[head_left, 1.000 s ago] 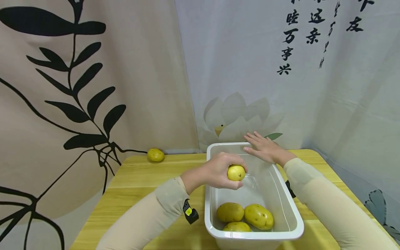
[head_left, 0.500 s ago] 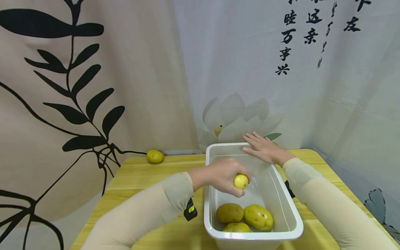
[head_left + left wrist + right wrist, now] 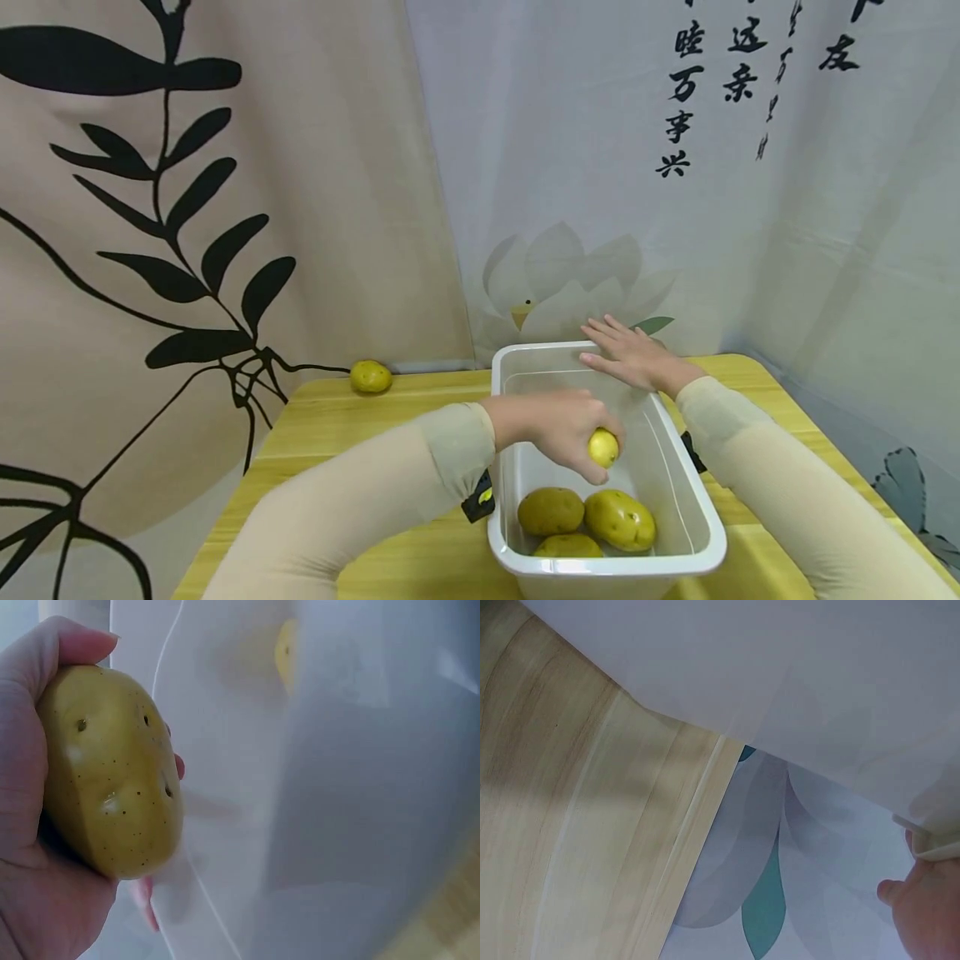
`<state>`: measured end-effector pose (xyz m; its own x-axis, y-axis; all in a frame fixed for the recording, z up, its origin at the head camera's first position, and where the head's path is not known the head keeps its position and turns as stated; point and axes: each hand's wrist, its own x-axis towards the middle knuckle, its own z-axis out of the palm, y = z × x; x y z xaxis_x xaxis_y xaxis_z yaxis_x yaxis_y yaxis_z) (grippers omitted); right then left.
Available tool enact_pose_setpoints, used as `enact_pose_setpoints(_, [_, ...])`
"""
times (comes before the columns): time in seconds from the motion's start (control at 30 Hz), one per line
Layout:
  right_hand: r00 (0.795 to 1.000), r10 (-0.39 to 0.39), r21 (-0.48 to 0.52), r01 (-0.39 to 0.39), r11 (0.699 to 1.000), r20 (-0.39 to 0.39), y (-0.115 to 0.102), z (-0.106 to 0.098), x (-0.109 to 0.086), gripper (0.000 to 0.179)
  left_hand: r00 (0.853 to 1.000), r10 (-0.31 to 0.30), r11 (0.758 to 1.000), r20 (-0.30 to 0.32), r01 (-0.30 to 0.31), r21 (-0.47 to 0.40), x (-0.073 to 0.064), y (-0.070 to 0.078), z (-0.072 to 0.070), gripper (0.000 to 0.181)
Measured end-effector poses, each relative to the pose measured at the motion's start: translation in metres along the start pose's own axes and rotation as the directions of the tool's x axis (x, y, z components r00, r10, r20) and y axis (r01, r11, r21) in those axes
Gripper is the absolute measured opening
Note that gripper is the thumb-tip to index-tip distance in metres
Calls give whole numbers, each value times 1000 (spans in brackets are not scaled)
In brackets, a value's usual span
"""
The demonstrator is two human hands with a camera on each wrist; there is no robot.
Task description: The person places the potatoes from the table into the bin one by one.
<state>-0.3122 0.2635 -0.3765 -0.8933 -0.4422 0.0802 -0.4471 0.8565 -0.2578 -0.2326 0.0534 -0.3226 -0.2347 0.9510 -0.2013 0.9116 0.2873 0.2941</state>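
The left arm is extended from the near left toward the right, with its forearm sleeved nearly to the left wrist. The left hand is turned with its back upward; its fingers are curled and its thumb is set on the near side, a closed grip being formed. The right arm is stretched from the near right toward the far left, also sleeved. The right hand is held farther away, its fingers straight and slightly spread, its thumb parted from them.
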Motion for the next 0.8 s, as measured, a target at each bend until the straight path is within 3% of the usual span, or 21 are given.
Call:
enact_pose_setpoints(0.33, [1000, 12, -5, -12, 1000, 17, 1, 0, 1, 73, 999, 40, 999, -13, -40, -8, 28, -1, 1, 20])
enact_pose_setpoints(0.6, [1000, 3, -13, -3, 1000, 12, 2, 0, 1, 71, 993, 89, 993, -77, -95, -74, 44, -4, 11, 26])
enact_pose_setpoints(0.8, [1000, 5, -24, -5, 1000, 10, 3, 0, 2, 71, 993, 110, 991, -47, -113, -68, 54, -7, 22, 27])
